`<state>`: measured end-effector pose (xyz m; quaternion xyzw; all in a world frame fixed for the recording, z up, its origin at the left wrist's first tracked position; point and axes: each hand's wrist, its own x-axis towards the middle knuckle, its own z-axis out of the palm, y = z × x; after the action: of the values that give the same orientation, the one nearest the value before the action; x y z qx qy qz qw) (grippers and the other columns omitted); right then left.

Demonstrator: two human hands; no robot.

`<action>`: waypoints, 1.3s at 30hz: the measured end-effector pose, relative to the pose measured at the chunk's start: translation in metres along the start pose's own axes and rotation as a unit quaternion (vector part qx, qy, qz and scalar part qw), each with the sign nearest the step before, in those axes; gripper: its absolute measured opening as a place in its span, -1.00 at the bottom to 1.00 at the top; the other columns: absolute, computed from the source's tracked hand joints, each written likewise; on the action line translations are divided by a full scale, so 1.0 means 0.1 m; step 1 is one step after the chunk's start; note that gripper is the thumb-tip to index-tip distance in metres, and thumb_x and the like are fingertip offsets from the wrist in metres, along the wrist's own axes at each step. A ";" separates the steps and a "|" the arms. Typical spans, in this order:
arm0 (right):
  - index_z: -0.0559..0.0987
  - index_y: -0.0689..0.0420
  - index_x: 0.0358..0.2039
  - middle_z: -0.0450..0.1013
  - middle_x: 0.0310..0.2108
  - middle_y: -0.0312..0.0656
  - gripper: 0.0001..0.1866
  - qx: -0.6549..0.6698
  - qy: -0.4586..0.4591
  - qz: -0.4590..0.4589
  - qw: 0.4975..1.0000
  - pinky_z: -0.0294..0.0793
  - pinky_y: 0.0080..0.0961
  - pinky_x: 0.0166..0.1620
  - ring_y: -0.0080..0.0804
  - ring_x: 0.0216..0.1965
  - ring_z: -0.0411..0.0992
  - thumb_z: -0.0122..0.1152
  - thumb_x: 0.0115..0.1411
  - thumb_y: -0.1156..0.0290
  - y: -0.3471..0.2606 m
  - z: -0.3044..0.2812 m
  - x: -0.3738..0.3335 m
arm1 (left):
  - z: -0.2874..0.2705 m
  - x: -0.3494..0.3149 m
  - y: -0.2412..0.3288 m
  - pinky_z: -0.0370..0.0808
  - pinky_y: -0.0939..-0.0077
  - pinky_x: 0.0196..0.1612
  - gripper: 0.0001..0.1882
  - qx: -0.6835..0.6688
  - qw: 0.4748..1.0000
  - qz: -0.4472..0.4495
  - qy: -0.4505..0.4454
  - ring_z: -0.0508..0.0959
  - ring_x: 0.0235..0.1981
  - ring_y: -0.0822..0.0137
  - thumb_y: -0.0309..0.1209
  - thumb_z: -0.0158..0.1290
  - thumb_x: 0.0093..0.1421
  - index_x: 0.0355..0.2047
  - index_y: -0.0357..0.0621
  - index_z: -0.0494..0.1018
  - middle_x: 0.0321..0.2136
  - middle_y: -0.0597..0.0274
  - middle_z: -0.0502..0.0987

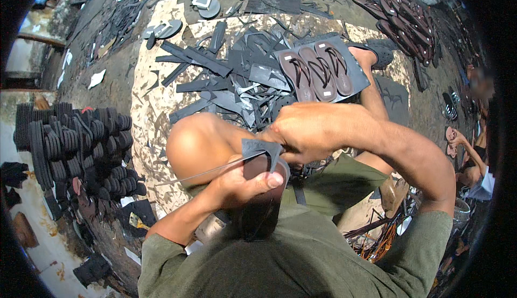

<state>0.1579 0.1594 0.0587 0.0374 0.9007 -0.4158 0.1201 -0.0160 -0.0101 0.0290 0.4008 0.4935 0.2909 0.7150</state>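
Observation:
My left hand [232,186] is closed round a dark brown sandal sole [264,204] close to my body, its thumb lying on top. A grey sheet piece [254,148] juts out past the far end of the sole. Directly beyond it, my right hand [296,129] is closed in a fist at the sheet's edge; whatever its fingers grip is hidden. From the sheet, a long thin strip or blade [207,172] stretches leftward over my left wrist; I cannot tell which it is.
Grey offcuts [215,96] cover the patterned ground sheet [148,96] ahead. Three strapped sandals [323,72] lie on a grey board at right. Stacked black soles [81,142] stand at left. Brown sandals [404,18] are heaped far right, and another person's hand [456,136] holds a pink sandal.

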 end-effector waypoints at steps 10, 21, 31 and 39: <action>0.51 0.35 0.10 0.58 -0.23 -0.03 -0.47 0.140 0.564 0.221 0.783 0.53 -0.49 -0.15 -0.30 -0.26 0.54 0.12 0.04 0.66 0.23 1.08 -0.63 | -0.09 0.11 -0.08 0.04 -0.12 0.50 0.39 -0.349 0.858 0.378 -0.011 0.04 0.50 -0.06 0.68 -0.05 -0.10 0.53 0.01 -0.08 0.47 -0.07 0.07; 0.55 0.08 -0.02 0.57 -0.20 -0.03 -0.58 0.084 0.562 0.262 0.781 0.60 -0.14 -0.21 0.10 -0.19 0.58 0.36 0.07 0.55 0.09 2.01 -0.32 | 0.33 0.88 -0.34 0.56 0.19 0.11 -0.45 -0.407 0.813 0.213 0.356 0.60 -0.04 0.23 -0.01 0.13 0.38 0.13 -0.21 0.40 -0.04 0.17 0.56; 0.53 0.15 -0.07 0.56 -0.31 0.05 -0.65 0.090 0.328 0.186 0.922 0.58 0.00 -0.19 0.15 -0.24 0.56 0.33 0.11 0.42 0.15 1.37 -0.37 | 0.30 0.68 -0.83 0.57 0.21 0.07 -0.45 -0.350 0.840 0.246 0.333 0.59 -0.04 0.24 -0.11 0.13 0.39 0.18 -0.29 0.36 -0.01 0.14 0.55; 0.50 0.15 -0.13 0.55 -0.34 0.06 -0.68 0.109 0.389 0.086 0.911 0.53 0.01 -0.23 0.16 -0.26 0.56 0.31 0.13 0.35 0.34 1.17 0.22 | 0.27 0.51 -0.62 0.63 0.32 -0.09 -0.51 -0.384 0.844 0.211 0.310 0.64 -0.17 0.29 -0.12 0.15 0.38 0.08 -0.28 0.41 -0.11 0.11 0.57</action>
<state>0.1635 0.0924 -0.0451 0.2866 0.8183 -0.4520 -0.2096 0.0284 -0.0082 -0.0431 0.0777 0.4420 0.7100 0.5427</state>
